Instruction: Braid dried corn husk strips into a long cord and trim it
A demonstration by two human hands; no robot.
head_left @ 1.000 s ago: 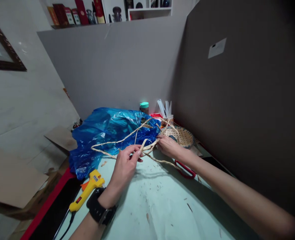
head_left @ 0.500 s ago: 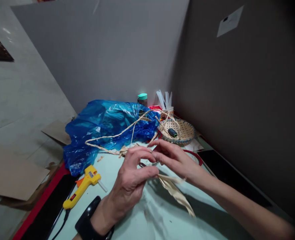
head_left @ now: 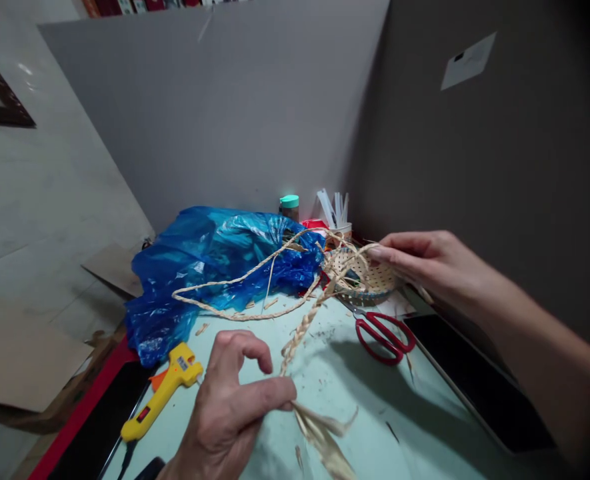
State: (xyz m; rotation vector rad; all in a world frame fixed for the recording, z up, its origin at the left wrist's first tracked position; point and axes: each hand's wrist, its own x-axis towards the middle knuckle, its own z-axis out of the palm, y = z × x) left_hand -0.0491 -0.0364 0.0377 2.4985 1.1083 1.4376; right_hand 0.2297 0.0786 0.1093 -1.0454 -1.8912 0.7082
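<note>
A pale braided cord (head_left: 305, 325) of dried plant fibre runs from the basket area down to my left hand (head_left: 239, 400). My left thumb and fingers pinch its lower end, where loose husk strips (head_left: 325, 443) fan out below. My right hand (head_left: 425, 257) is raised at the right, thumb and fingertips closed on a strand of the same cord. Another length of the cord (head_left: 219, 285) loops over a blue plastic bag (head_left: 215, 247). Red-handled scissors (head_left: 385, 339) lie on the table below my right hand, their blades pointing toward the cord.
A yellow glue gun (head_left: 167, 387) lies at the left. A woven basket (head_left: 382, 277), a cup of glue sticks (head_left: 342, 230) and a green-capped jar (head_left: 289, 205) stand at the back. A dark flat panel (head_left: 479, 380) lies along the right, beside the grey partition (head_left: 215, 113).
My hands have moved apart. The right went up and right, drawing a strand; the left came down toward me. The braid between them and the scissors have come into sight.
</note>
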